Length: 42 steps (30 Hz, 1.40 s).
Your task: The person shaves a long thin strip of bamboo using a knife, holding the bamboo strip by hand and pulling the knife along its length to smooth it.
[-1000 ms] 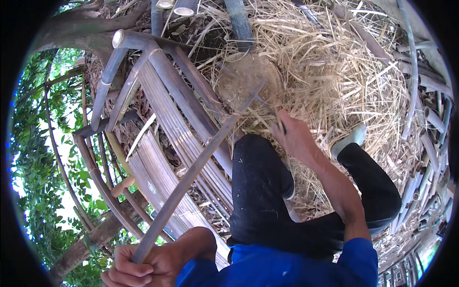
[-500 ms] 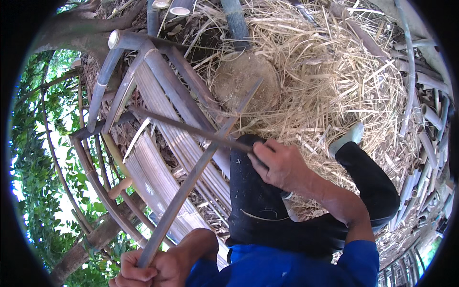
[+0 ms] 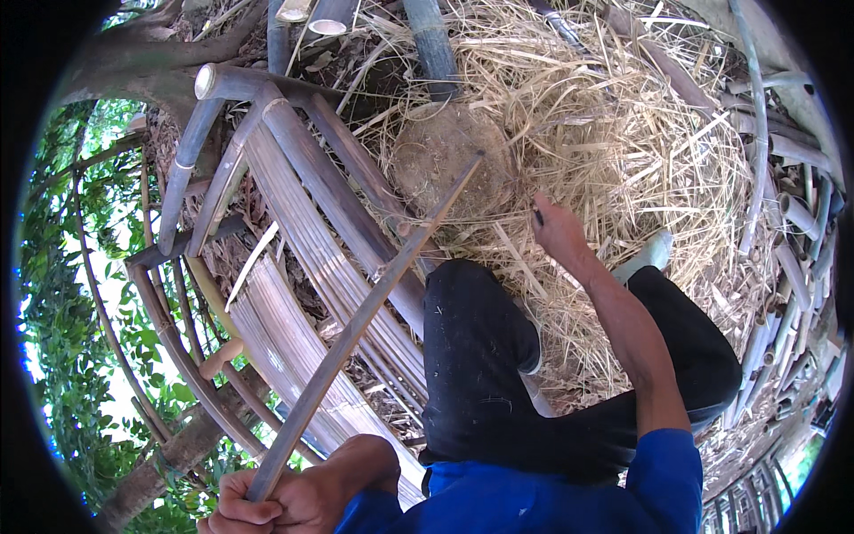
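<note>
My left hand (image 3: 280,505) at the lower left is closed round the near end of a long, flat bamboo strip (image 3: 360,320). The strip slants up and to the right, its far tip over a round wooden block (image 3: 436,147); whether the tip touches the block I cannot tell. To the right of that block, my right hand (image 3: 559,230) is closed on a dark-handled knife (image 3: 538,216). Its handle end shows beside the fingers, while the blade is hardly visible against the straw.
Pale shavings and straw (image 3: 623,160) cover the ground beyond my legs. To the left stands a bamboo bench (image 3: 294,329) with slats and a raised frame. Cut bamboo lengths (image 3: 796,267) are heaped along the right edge. My bent knee (image 3: 476,303) lies between the strip and my right arm.
My right hand has moved away from me and slightly right, taking the long blade off its crossing over the bamboo strip. My left hand and the strip have shifted only slightly.
</note>
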Tool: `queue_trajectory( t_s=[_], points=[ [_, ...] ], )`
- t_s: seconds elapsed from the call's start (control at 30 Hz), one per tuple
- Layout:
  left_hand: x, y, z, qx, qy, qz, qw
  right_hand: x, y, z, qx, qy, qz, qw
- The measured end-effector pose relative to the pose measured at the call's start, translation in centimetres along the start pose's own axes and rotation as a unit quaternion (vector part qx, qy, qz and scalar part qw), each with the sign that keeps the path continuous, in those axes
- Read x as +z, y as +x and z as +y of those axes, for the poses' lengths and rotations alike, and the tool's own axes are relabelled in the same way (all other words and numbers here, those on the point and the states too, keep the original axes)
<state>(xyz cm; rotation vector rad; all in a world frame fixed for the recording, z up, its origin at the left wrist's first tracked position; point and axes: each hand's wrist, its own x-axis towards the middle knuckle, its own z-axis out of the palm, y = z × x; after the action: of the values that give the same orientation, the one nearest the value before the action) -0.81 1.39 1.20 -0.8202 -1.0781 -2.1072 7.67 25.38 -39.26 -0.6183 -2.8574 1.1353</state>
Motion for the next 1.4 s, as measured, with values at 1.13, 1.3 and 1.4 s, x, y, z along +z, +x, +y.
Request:
queue_trajectory(
  t_s=[1.13, 1.3, 1.4],
  points=[
    [-22.6, -3.1, 8.2, -0.394, 0.196, 0.261, 0.859, -7.4, 0.5, -17.1, 0.184, 0.461, 0.095, 0.863],
    [-21.9, -6.2, 10.7, -0.447, 0.096, 0.248, 0.854, -12.1, 0.4, -18.0, 0.125, 0.526, 0.155, 0.827],
    [-20.1, -5.7, 12.1, -0.437, 0.096, 0.187, 0.875, -13.7, -0.4, -19.6, 0.099, 0.527, 0.174, 0.826]
  ],
)
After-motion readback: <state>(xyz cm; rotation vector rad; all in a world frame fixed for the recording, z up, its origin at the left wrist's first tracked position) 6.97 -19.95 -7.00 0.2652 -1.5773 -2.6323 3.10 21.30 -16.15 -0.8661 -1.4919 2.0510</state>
